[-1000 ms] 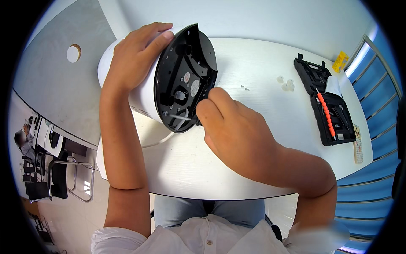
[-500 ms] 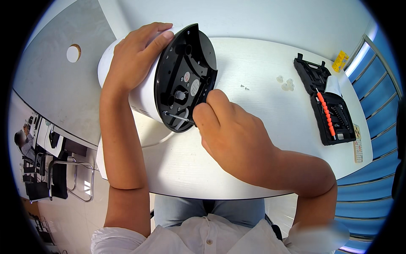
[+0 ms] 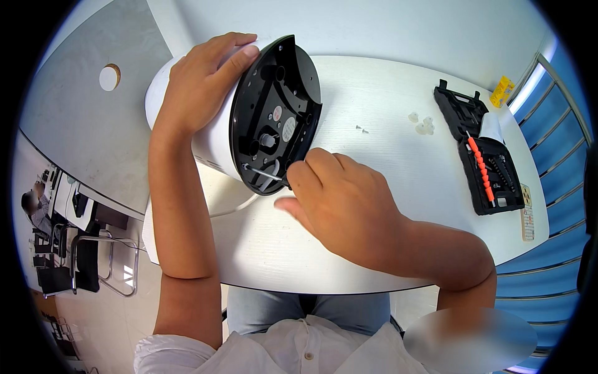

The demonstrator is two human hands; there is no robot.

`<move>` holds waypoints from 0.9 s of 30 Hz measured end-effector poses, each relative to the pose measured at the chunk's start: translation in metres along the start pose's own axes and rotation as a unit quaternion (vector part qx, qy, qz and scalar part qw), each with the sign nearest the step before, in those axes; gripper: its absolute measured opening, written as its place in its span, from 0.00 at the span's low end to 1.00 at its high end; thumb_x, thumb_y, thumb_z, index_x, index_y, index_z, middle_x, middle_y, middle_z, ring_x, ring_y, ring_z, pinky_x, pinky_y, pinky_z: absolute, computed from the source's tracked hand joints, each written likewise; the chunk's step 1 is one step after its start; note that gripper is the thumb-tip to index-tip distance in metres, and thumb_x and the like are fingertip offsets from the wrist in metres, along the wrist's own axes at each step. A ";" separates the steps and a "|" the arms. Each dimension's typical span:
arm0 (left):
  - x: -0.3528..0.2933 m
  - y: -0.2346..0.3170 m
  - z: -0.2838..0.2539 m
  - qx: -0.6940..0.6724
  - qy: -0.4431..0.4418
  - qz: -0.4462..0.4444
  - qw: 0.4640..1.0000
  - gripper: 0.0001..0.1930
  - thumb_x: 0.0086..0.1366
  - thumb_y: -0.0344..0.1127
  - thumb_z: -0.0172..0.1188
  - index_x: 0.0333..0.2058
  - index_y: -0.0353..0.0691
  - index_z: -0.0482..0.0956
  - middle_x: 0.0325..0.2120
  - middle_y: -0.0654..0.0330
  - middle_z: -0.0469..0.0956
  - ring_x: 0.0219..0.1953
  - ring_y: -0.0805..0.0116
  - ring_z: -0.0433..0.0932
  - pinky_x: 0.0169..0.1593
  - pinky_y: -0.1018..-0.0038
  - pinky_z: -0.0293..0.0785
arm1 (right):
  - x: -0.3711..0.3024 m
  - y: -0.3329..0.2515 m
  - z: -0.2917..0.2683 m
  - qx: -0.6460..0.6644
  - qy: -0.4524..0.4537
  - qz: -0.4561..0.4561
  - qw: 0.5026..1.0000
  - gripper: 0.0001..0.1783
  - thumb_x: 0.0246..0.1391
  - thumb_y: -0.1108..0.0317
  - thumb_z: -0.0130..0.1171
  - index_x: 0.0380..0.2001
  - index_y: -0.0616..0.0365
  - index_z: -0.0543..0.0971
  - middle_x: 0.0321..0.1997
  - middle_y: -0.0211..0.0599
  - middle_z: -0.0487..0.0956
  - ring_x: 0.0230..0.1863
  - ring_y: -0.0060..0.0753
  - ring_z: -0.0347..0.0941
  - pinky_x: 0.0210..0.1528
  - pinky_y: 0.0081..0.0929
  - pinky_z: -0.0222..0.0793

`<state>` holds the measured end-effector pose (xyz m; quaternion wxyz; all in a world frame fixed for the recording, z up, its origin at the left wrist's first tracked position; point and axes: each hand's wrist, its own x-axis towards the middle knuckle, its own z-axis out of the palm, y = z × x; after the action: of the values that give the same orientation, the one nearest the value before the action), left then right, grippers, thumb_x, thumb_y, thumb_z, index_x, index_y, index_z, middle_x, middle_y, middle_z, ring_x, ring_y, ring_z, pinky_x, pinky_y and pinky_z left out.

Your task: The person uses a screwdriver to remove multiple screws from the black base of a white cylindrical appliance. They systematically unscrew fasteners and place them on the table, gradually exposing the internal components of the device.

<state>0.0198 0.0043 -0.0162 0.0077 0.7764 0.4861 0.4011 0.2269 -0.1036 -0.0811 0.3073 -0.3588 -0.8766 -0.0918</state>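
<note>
A white rounded appliance (image 3: 215, 144) lies on its side on the white table, its black base (image 3: 272, 81) facing right. My left hand (image 3: 202, 78) grips it from above, thumb along the base's rim. My right hand (image 3: 346, 199) is at the lower edge of the base, fingers curled on a screwdriver (image 3: 266, 174) and thumb held apart, pointing left. The metal shaft reaches a hole near the base's lower left edge. The handle is mostly hidden by my fingers. A pale power cord (image 3: 233, 209) runs out under the appliance.
Small screws (image 3: 362, 129) and several translucent pieces (image 3: 425, 126) lie right of the appliance. Farther right are an open black tool case (image 3: 492, 206) with an orange flexible shaft (image 3: 479, 168), a remote control (image 3: 527, 215) and a yellow packet (image 3: 501, 91). A metal railing borders the table's right side.
My right thumb has come away from the screwdriver and now points left, and the fingers sit slightly lower. The left hand and the appliance stay nearly in place.
</note>
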 end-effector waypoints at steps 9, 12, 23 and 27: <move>0.002 0.000 0.001 0.001 0.005 0.011 1.000 0.28 0.61 0.59 0.48 0.48 0.44 0.79 0.45 0.50 0.79 0.49 0.51 0.75 0.55 0.66 0.66 | 0.004 0.006 0.006 0.011 0.054 0.007 0.998 0.16 0.31 0.77 0.64 0.27 0.56 0.70 0.31 0.35 0.66 0.28 0.31 0.68 0.26 0.27 0.65; 0.001 0.000 0.002 0.005 0.007 0.010 1.000 0.28 0.61 0.59 0.48 0.48 0.44 0.79 0.45 0.51 0.79 0.49 0.51 0.75 0.55 0.66 0.66 | 0.006 0.006 0.001 -0.055 0.057 -0.008 0.997 0.14 0.32 0.74 0.66 0.24 0.55 0.71 0.28 0.32 0.66 0.27 0.30 0.66 0.25 0.26 0.63; 0.001 0.000 0.001 0.000 0.004 0.005 1.000 0.27 0.61 0.59 0.49 0.47 0.44 0.80 0.44 0.51 0.80 0.48 0.51 0.76 0.54 0.66 0.67 | 0.001 0.001 0.002 -0.014 0.029 0.009 0.999 0.14 0.36 0.70 0.66 0.27 0.55 0.72 0.26 0.32 0.66 0.25 0.29 0.66 0.24 0.25 0.64; 0.001 0.001 0.001 -0.005 0.007 0.003 1.000 0.27 0.60 0.59 0.50 0.47 0.45 0.80 0.43 0.51 0.80 0.47 0.51 0.77 0.54 0.66 0.67 | 0.002 -0.003 0.001 -0.041 0.047 0.015 0.998 0.13 0.37 0.73 0.64 0.27 0.57 0.71 0.26 0.33 0.64 0.24 0.30 0.67 0.23 0.26 0.65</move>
<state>0.0211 0.0047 -0.0159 0.0072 0.7753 0.4814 0.4088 0.2237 -0.1045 -0.0806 0.3346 -0.3793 -0.8513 -0.1394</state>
